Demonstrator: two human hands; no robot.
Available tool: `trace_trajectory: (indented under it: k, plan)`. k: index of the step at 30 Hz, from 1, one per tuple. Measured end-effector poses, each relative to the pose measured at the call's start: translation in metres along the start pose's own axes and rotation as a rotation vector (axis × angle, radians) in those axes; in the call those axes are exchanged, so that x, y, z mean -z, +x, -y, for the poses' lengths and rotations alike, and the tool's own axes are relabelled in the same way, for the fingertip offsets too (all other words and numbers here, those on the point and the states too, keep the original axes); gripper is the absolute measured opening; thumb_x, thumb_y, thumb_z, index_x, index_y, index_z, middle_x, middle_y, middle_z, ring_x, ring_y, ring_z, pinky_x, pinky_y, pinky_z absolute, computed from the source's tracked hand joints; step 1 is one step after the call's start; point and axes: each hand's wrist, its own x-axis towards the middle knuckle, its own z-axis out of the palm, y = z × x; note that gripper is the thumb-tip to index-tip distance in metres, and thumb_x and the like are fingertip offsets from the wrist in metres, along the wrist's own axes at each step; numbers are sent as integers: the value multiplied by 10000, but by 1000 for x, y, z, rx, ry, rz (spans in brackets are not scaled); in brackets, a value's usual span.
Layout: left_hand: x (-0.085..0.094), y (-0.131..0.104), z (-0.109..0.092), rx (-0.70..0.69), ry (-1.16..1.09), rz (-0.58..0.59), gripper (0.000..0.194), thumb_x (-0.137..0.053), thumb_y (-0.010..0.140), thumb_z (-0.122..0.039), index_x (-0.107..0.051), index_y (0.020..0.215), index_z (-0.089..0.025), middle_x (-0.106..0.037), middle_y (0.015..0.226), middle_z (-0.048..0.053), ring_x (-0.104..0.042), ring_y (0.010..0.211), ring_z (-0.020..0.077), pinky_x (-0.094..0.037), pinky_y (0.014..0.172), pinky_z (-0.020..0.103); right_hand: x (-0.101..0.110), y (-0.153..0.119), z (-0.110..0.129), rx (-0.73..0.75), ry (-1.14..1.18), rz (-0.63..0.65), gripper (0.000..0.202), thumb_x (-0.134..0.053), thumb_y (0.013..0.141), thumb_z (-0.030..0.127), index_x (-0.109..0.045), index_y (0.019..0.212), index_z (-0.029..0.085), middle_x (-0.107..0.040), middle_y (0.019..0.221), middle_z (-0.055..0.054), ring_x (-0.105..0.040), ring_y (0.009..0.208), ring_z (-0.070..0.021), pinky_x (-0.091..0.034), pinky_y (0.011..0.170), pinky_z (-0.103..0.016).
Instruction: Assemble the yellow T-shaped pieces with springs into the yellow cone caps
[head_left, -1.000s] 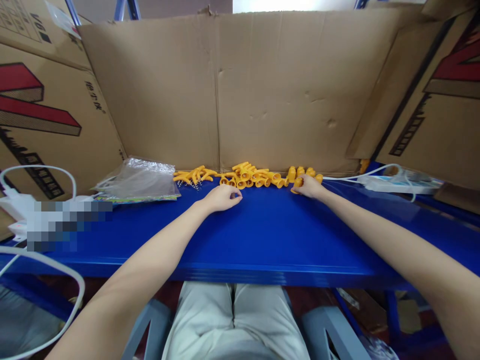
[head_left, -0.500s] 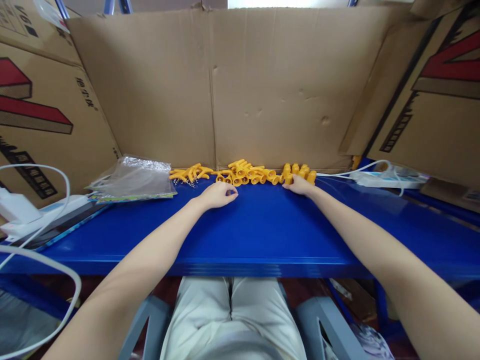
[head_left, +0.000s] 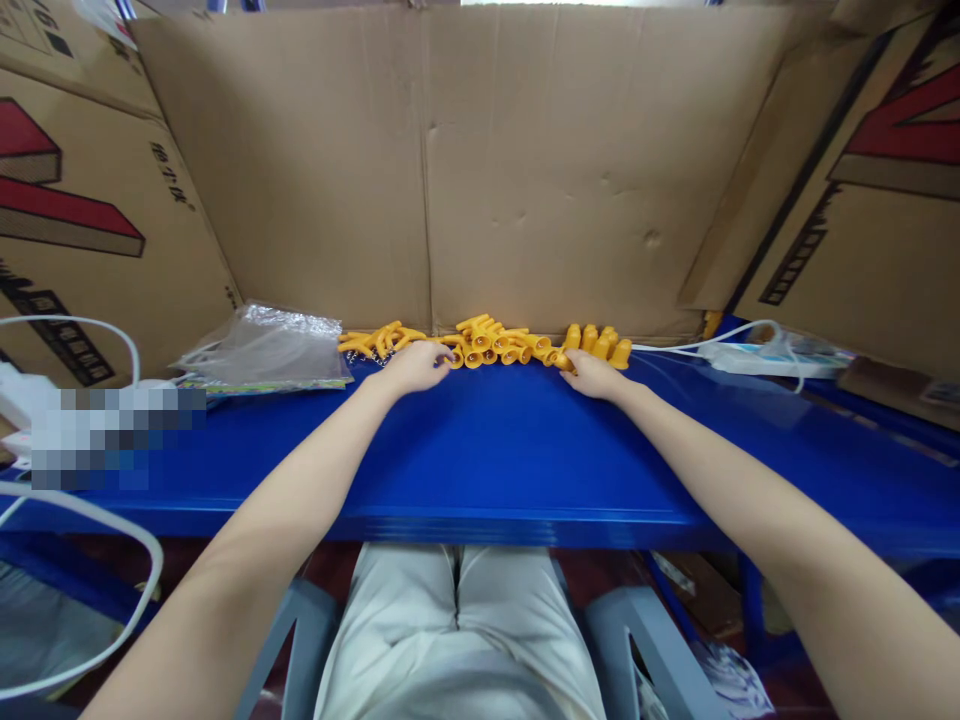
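Yellow horns (head_left: 508,355): heaped on the tabletop (head_left: 480,450), far middle.
Right hand (head_left: 592,375): at the heap's right end; cannot tell whether its grip is closed on a horn.
Left hand (head_left: 412,368): at the left end, grip likewise unclear.
Yellow caps (head_left: 602,346): standing right of the heap.
Plastic bags (head_left: 289,345): far left.

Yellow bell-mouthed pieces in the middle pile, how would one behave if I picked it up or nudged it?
The yellow bell-mouthed pieces are probably light for their size, since they look hollow at the flare. Lying on their sides with round rims, they may roll when nudged. Their even flares, unsagging in a pile, suggest they're fairly stiff.
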Motion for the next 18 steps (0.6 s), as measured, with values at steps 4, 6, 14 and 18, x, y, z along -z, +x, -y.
trace_trajectory:
  k: [4, 6, 14, 18]
  plan:
    - [16, 14, 41, 373, 127, 67, 456, -515, 805, -238, -656, 1239, -238, -683, 1228, 74, -638, 1102, 234, -492, 909, 288, 1, -2, 4, -8, -12, 9, 291, -476, 862, 248, -575, 1121, 163, -636, 1180, -192, -601, 1078, -375, -443, 906, -495]
    - [21, 15, 59, 509, 202, 135, 514, -575, 774, -292, -626, 1280, -222, -644, 1281, 128, -606, 1153, 303, -487, 943, 370, 2, -3, 6, -4, -25, 17, 304, -465, 865, 243, -569, 1136, 152, -626, 1204, -197, -598, 1092, -369, -443, 913, -482]
    - [19, -6, 101, 589, 348, 315, 847, -592, 654, -110, -420, 1472, -241, -431, 1492, 187, -392, 1366, 385, -388, 1045, 565, 4, -3, 7, -3, -49, 31, 299, -466, 870, 232, -572, 1137, 150, -637, 1197, -194, -607, 1085, -364, -446, 918, -470]
    - [12, -5, 111, 559, 332, 269, 821, -586, 626, -122, -482, 1428, -262, -452, 1476, 180, -413, 1350, 393, -420, 1017, 550, 3, -2, 5, 10, -12, 20, 302, -498, 853, 231, -573, 1136, 157, -625, 1219, -199, -599, 1101, -380, -441, 924, -495]
